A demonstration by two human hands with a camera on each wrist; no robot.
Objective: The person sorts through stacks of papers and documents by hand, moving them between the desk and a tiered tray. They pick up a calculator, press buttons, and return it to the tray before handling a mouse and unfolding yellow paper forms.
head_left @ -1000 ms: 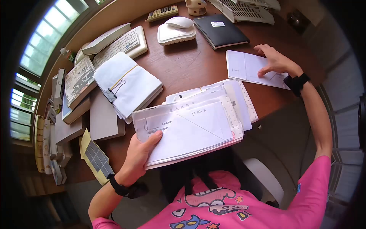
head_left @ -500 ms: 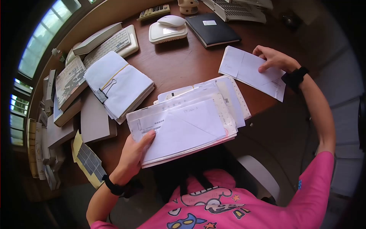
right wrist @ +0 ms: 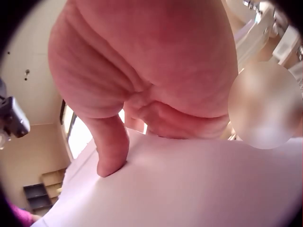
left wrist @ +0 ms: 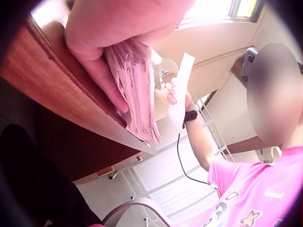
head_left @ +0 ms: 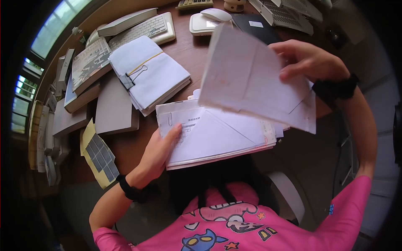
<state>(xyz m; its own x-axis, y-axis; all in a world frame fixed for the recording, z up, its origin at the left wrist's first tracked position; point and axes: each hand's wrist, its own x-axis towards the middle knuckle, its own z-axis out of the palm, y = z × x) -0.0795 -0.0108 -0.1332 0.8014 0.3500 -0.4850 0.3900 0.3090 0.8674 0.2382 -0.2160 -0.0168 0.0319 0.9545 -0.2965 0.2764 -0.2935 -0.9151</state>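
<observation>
My left hand (head_left: pixel 155 149) grips the left end of a thick stack of papers (head_left: pixel 209 144), thumb on top beside a paper clip (head_left: pixel 170 119). In the left wrist view the fingers (left wrist: pixel 111 87) lie under the stack's layered edge (left wrist: pixel 135 94), at the desk's edge. Between thumb and fingers, my right hand (head_left: pixel 314 60) pinches a smaller sheaf of white papers (head_left: pixel 247 77). Raised and tilted, this sheaf overlaps the stack's upper right part in the head view. The right wrist view shows the right thumb (right wrist: pixel 113 151) pressed on the white top sheet (right wrist: pixel 199 184).
Left on the desk (head_left: pixel 194 60) lies a paper bundle (head_left: pixel 153 69) with a binder clip (head_left: pixel 136 76), beside books (head_left: pixel 90 67) and a keyboard (head_left: pixel 146 31). A mouse (head_left: pixel 215 14) on a white box (head_left: pixel 201 26) and a black notebook (head_left: pixel 261 31) lie behind.
My right hand has lifted the sheaf from the desk's right side and brought it left, over the stack. The left hand keeps its grip. The head view has shifted somewhat.
</observation>
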